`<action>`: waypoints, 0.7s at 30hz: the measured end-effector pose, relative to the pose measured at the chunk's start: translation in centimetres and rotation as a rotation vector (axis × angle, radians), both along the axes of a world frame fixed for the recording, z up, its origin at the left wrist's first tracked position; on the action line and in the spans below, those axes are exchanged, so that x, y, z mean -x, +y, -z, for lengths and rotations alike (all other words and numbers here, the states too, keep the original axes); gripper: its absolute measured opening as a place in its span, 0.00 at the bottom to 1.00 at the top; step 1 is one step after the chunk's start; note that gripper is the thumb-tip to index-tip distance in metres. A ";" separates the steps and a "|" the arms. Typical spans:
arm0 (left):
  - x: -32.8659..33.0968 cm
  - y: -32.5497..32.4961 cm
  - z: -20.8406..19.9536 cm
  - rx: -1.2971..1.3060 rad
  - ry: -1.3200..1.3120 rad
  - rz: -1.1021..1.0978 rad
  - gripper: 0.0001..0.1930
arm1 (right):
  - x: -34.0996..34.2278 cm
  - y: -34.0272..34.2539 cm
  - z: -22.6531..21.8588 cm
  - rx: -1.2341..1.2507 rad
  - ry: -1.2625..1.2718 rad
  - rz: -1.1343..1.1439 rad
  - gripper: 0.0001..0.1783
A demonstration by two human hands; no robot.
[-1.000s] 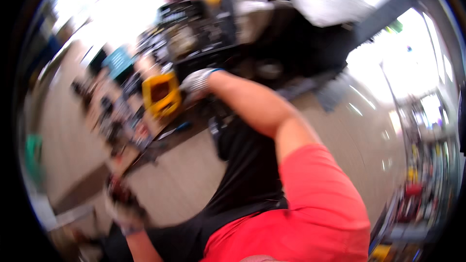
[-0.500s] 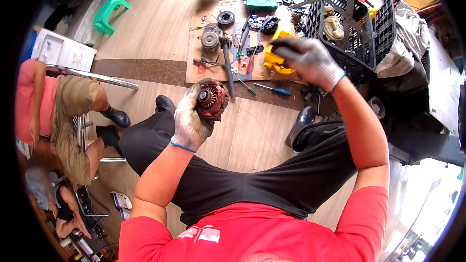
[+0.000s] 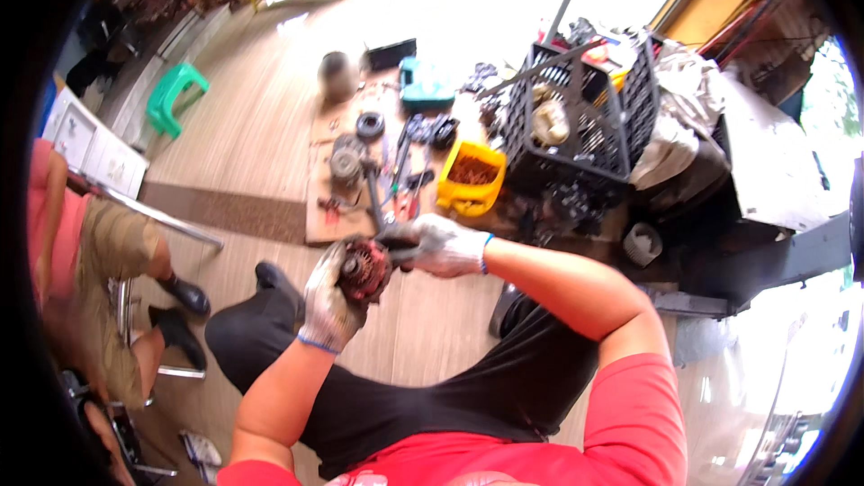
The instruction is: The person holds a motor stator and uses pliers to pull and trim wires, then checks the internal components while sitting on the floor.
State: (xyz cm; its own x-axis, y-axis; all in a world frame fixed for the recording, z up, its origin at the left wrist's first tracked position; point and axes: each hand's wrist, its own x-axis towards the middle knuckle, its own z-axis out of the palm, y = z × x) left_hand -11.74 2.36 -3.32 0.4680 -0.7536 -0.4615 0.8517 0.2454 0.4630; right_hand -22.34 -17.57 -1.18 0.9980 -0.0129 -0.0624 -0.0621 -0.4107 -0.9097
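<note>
My left hand [image 3: 328,300], in a whitish work glove, is closed around a motor armature [image 3: 364,272] with reddish-brown windings and a dark shaft end facing up. From the other side my right hand [image 3: 443,246], gloved with dark soiled fingers, reaches across, and its bent fingers press against the armature's right edge. Whether a small thing lies between those fingers is hidden. Just beyond the hands, a hammer-like tool with a long dark handle [image 3: 373,193] lies beside a round grey motor housing [image 3: 346,160] on a cardboard sheet [image 3: 320,216].
A yellow container [image 3: 472,178] with reddish-brown contents stands right of loose tools, with a black ring [image 3: 369,125] and a teal tool case [image 3: 426,85] behind. Black crates [image 3: 576,162] are piled at the right. A seated person [image 3: 117,234] is at left, near a green stool [image 3: 175,99].
My right hand has come down and left from above the yellow container to the armature. The view has shifted, and the yellow container now stands with its contents showing.
</note>
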 end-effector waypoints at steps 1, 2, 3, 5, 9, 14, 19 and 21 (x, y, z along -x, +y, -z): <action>0.2 -0.3 -0.5 -0.040 0.006 -0.042 0.17 | 0.0 0.4 -1.1 -0.097 0.098 0.009 0.15; 0.1 0.1 -0.7 0.004 -0.001 0.034 0.17 | 0.1 0.9 -0.8 -0.154 0.094 0.050 0.15; -0.1 0.2 -0.9 0.048 -0.009 0.108 0.17 | 0.3 0.3 -1.0 -0.021 0.079 0.010 0.15; 0.6 -0.5 -1.2 -0.074 -0.056 0.030 0.17 | 0.9 -0.5 0.2 0.132 -0.065 -0.023 0.15; 0.6 -0.5 -0.9 -0.106 -0.113 0.030 0.15 | 1.2 -1.3 0.7 0.303 -0.187 -0.057 0.16; 0.3 0.0 0.1 -0.111 -0.124 0.053 0.15 | 1.6 -1.2 -0.3 0.398 -0.129 -0.056 0.13; 0.3 -0.1 -0.6 -0.107 -0.070 0.075 0.15 | 1.4 -2.6 -0.1 0.688 -0.216 -0.102 0.08; 0.1 0.1 -0.6 -0.076 -0.034 0.078 0.15 | 1.7 -3.0 -0.6 0.782 -0.229 -0.074 0.07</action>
State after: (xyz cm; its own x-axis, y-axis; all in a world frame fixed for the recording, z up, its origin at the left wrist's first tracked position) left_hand -11.84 2.42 -2.70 0.4254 -0.7517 -0.5039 0.8504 0.1415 0.5068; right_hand -24.05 -20.54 -0.57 0.9848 0.0980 0.1432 0.1425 -0.9276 -0.3452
